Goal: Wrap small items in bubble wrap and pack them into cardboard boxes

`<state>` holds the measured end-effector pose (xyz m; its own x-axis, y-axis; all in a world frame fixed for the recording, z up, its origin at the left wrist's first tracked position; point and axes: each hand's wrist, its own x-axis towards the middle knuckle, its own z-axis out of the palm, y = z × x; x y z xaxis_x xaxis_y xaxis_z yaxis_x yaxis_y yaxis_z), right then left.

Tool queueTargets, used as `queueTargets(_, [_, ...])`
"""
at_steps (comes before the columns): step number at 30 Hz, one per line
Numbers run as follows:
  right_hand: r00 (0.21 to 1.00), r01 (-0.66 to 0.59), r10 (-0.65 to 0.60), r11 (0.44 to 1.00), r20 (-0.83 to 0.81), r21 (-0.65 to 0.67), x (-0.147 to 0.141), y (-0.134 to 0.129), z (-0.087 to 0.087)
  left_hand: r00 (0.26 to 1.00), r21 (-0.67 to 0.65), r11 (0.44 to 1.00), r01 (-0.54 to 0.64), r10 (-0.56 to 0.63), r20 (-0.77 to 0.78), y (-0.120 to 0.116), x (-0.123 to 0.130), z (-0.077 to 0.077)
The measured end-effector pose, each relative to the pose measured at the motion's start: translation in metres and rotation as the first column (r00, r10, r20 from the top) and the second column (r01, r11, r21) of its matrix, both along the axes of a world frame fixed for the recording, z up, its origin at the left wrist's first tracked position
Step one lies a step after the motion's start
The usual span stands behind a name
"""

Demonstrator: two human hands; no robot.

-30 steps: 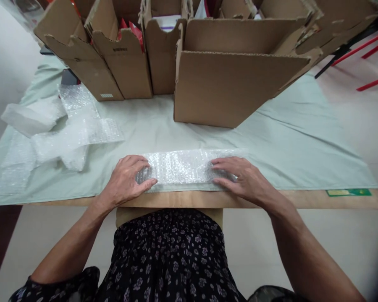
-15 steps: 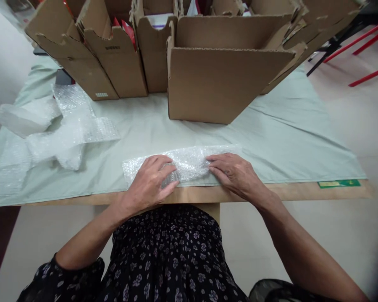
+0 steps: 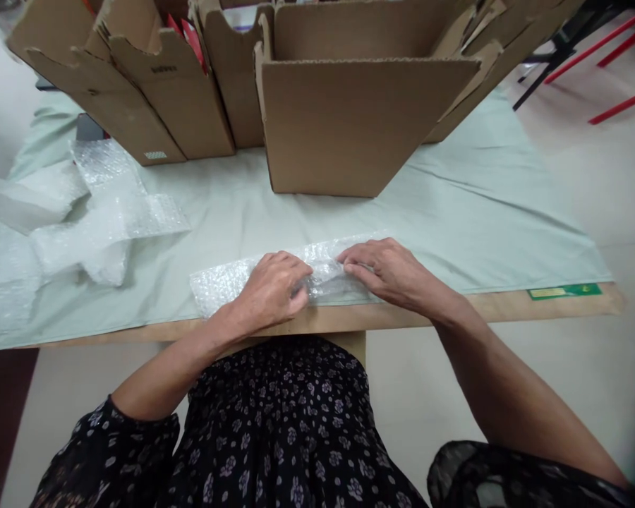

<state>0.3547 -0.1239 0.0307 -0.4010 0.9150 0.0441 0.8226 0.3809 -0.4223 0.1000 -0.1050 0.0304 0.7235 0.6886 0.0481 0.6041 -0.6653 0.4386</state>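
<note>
At the near edge of a table [image 3: 343, 319], before a person in a dark floral dress [image 3: 275, 416], a strip of bubble wrap [image 3: 219, 282] lies aslant on a pale green cloth [image 3: 497, 240], its left end close to that edge. There, to an onlooker's eye, trouble could begin: a small tug toward the body might carry the loose end over, and the slant could make any crease run crooked. The left hand [image 3: 278, 279] curls over the middle of the strip, thumb and fingers only narrowly apart; the right hand [image 3: 384, 264], just to the right, brings thumb and fingertips close together at the film. Whether either pinches it, I cannot tell from here. Too light a hold and the slick, springy sheet could slip and open out; too hard, and bubbles could burst. At right, a green label [image 3: 564, 291] lies on the wood, well apart from the hands. Farther off on the left sprawls a heap of bubble wrap [image 3: 92, 233], whose loose flaps a passing arm might snag. Beyond the strip stands an open cardboard box [image 3: 339, 130]; a careless long reach could knock it into the other boxes [image 3: 169, 92], where red packets [image 3: 193, 42] show.
</note>
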Motion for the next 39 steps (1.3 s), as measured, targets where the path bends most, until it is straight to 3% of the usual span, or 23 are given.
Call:
queueTargets(6, [0.998, 0.07, -0.07, 0.992, 0.003, -0.103, -0.002, 0.006, 0.016, 0.998, -0.06, 0.996, -0.066, 0.065, -0.028, 0.002, 0.005, 0.012])
queueTargets(11, [0.992, 0.08, -0.08, 0.997, -0.097, -0.003, 0.002, 0.0, 0.031, 0.986, 0.04, 0.99, -0.137, 0.14, -0.091, 0.008, -0.004, 0.017])
queueTargets(15, [0.998, -0.015, 0.019, 0.998, -0.058, 0.066, 0.013, -0.007, 0.026, 0.981, 0.048, 0.98, -0.192, 0.194, -0.022, 0.015, -0.023, 0.028])
queueTargets(19, [0.981, 0.145, -0.14, 0.989, -0.132, 0.033, 0.03, -0.013, 0.021, 0.97, 0.086, 0.973, -0.214, 0.222, -0.1, 0.022, -0.053, 0.035])
queueTargets(22, [0.884, 0.34, -0.354, 0.935, -0.304, -0.101, 0.042, -0.016, 0.026, 0.93, 0.114, 0.944, -0.31, 0.326, -0.172, 0.029, -0.092, 0.04])
queueTargets(24, [0.79, 0.434, -0.465, 0.885, -0.399, -0.171, 0.045, -0.014, 0.028, 0.894, 0.035, 0.909, -0.416, 0.416, -0.168, 0.033, -0.117, 0.047])
queueTargets(28, [0.648, 0.439, -0.518, 0.853, -0.558, -0.282, 0.036, 0.005, 0.015, 0.825, -0.194, 0.802, -0.564, 0.558, -0.089, 0.041, -0.144, 0.061])
queueTargets(31, [0.634, 0.494, -0.549, 0.829, -0.545, -0.261, 0.026, 0.025, -0.007, 0.756, -0.261, 0.723, -0.64, 0.654, -0.042, 0.052, -0.144, 0.054])
queueTargets(34, [0.77, 0.513, -0.508, 0.853, -0.386, -0.097, 0.023, 0.038, -0.026, 0.755, -0.271, 0.724, -0.635, 0.655, -0.019, 0.063, -0.145, 0.031])
queueTargets(37, [0.832, 0.539, -0.523, 0.841, -0.185, 0.048, 0.03, 0.039, -0.035, 0.746, -0.154, 0.737, -0.658, 0.666, 0.0, 0.066, -0.149, 0.01])
queueTargets(39, [0.823, 0.568, -0.556, 0.808, -0.116, 0.156, 0.037, 0.032, -0.032, 0.734, 0.026, 0.734, -0.679, 0.676, 0.07, 0.059, -0.149, 0.004])
